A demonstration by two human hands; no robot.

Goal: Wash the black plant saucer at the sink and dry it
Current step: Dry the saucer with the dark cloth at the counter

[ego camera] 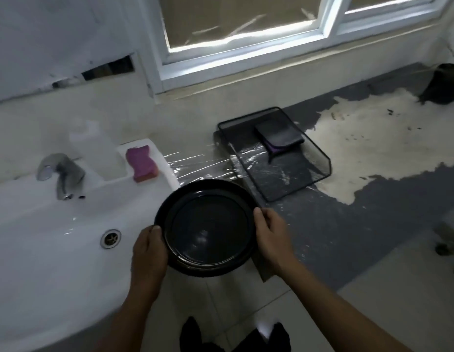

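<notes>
Sink (43,237): a white basin fills the left of the view. No stream of water is seen in it.
Counter (335,224): a grey, patchy top lies to the right of the sink, partly covered by clear film.
Wire tray (325,161): a black mesh tray is set on the counter, near the sink's right end.
Black plant saucer (208,229): it is held level in the air, open side up, at the sink's right edge, between the basin and the tray. Glints are seen on it; whether it is wet cannot be told.
Left hand (149,247): the saucer's left rim is gripped, with the thumb laid over the rim.
Right hand (271,235): the right rim is gripped likewise, the thumb on top.
Tap (60,171): a chrome tap is mounted at the back of the basin.
Dark cloth (279,134): it is left folded at the far end of the tray, untouched.
Pink sponge (142,163): it is rested on the sink's ledge, untouched.
Progress: the task is judged to be early. Scrubbing, rinsing and drying all appear to remain.
</notes>
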